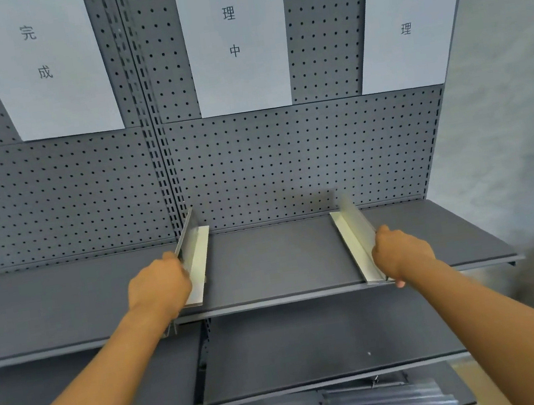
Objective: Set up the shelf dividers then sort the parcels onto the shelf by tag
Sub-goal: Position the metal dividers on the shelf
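1. Standing on the grey shelf (pixel 277 259), two L-shaped metal dividers are each held by one hand: the left divider (pixel 196 258) near the upright post, the right divider (pixel 356 241) well apart from it, further along the same shelf.
2. The left hand (pixel 158 286) is curled round its divider's upright plate near the front end; the right hand (pixel 401 251) grips its divider the same way.
3. To do this step well, I would push each divider back until it meets the pegboard (pixel 287 164), keep the flat foot flush on the shelf, and set both square to the front edge.
4. Lining the bays up under the three paper signs (pixel 232 34) above should make sorting by tag easier.
5. No parcels are in view.
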`<action>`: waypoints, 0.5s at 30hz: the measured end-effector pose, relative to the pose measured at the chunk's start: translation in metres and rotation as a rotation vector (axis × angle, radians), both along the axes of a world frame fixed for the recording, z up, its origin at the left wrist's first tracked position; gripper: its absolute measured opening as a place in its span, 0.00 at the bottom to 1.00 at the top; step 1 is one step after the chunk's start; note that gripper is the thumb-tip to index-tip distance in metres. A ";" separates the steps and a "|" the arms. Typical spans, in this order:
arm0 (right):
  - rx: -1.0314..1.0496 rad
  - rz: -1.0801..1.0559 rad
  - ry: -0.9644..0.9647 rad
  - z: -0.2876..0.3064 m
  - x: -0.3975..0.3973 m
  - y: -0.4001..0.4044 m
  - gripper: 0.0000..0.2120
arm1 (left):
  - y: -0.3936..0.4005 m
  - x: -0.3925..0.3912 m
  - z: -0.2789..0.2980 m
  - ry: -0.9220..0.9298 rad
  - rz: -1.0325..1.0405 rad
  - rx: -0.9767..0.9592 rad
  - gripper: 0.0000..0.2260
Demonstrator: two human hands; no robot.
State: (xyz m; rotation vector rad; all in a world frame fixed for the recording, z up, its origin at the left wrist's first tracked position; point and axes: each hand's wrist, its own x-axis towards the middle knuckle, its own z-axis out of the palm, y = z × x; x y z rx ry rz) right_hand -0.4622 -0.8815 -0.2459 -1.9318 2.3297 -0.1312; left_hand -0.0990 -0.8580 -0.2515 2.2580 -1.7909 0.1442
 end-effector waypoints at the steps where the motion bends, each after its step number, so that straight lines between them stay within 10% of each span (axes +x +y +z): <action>1: 0.003 0.012 0.010 -0.002 0.001 -0.004 0.13 | -0.001 -0.002 -0.001 -0.003 0.003 -0.004 0.07; 15: 0.024 0.106 0.029 -0.026 -0.020 -0.032 0.15 | -0.008 -0.045 -0.017 -0.029 0.065 -0.022 0.07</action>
